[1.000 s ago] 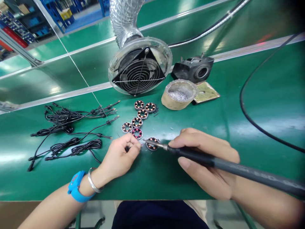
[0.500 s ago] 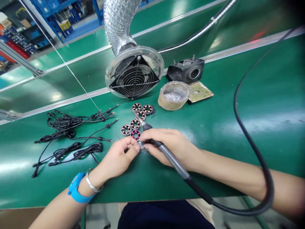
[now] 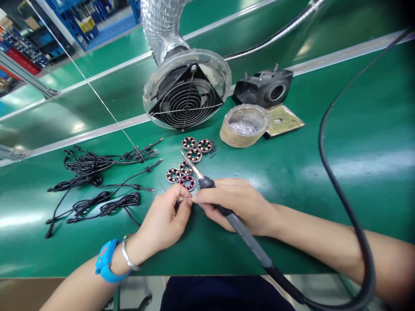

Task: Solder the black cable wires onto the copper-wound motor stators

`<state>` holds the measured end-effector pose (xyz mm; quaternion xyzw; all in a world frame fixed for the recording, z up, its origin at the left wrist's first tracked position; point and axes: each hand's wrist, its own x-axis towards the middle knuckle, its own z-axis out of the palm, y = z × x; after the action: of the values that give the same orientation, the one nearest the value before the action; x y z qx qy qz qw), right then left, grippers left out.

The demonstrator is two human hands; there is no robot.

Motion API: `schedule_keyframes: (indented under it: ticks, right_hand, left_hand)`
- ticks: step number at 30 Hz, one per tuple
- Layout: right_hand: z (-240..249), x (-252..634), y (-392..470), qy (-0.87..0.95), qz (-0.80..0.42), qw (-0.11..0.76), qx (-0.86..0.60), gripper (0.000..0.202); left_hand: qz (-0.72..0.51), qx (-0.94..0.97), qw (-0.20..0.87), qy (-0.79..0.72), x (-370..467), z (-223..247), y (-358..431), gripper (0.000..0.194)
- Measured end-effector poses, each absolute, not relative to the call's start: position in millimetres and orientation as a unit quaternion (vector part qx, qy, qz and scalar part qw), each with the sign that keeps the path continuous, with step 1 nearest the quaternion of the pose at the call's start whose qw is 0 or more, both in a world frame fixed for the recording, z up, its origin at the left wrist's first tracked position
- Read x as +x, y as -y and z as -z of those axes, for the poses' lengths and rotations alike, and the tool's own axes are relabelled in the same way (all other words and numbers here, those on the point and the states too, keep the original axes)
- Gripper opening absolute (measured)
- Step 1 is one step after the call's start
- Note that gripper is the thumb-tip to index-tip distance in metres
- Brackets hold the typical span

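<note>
My right hand (image 3: 241,205) is closed round a soldering iron (image 3: 241,235), whose bare metal tip points up and left over the small round motor stators. My left hand (image 3: 170,214) is pinched at the fingertips on something thin and dark, mostly hidden by the fingers. Both hands' fingertips meet just below a stator with red windings (image 3: 187,183). Beyond it lie several stators with copper windings (image 3: 204,146), grouped in a loose cluster on the green bench.
Bundled black cables (image 3: 94,166) lie to the left. Behind the stators stands a round fume extractor fan (image 3: 186,101) on a foil duct. A tan bowl of solder scraps (image 3: 243,127), a yellowish sponge pad (image 3: 285,121) and a black iron holder (image 3: 264,90) are at back right. The iron's cord (image 3: 337,190) loops right.
The soldering iron's tip has shifted slightly, now showing clear of my fingers above the stators. My hands stay together, the left still pinching. The view has moved a little.
</note>
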<state>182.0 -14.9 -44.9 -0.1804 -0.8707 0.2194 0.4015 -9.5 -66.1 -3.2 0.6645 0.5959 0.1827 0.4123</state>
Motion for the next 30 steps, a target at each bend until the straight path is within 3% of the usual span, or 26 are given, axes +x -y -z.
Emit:
schedule_keyframes:
  ticks: [5, 11, 21, 27, 30]
  right_hand:
    - [45.9, 182.8, 14.6, 0.873, -0.210, 0.399, -0.184, 0.026]
    - [41.1, 181.2, 9.4, 0.853, -0.255, 0.416, -0.184, 0.028]
    - [33.9, 179.6, 9.3, 0.846, -0.289, 0.428, -0.137, 0.027]
    - [31.8, 182.3, 12.7, 0.854, -0.271, 0.411, -0.171, 0.028]
    - [28.5, 181.1, 16.5, 0.850, -0.275, 0.407, -0.192, 0.030]
  left_hand:
    - [-0.184, 0.652, 0.439, -0.591, -11.5, 2.6, 64.2, 0.014]
    - [-0.181, 0.601, 0.556, -0.545, -14.5, -2.2, 60.8, 0.022]
    - [-0.151, 0.625, 0.538, -0.545, -17.3, -3.0, 60.5, 0.025]
    - [-0.101, 0.715, 0.397, -0.566, -13.2, -18.8, 63.9, 0.015]
    - [-0.115, 0.700, 0.426, -0.561, -12.8, -19.0, 64.6, 0.015]
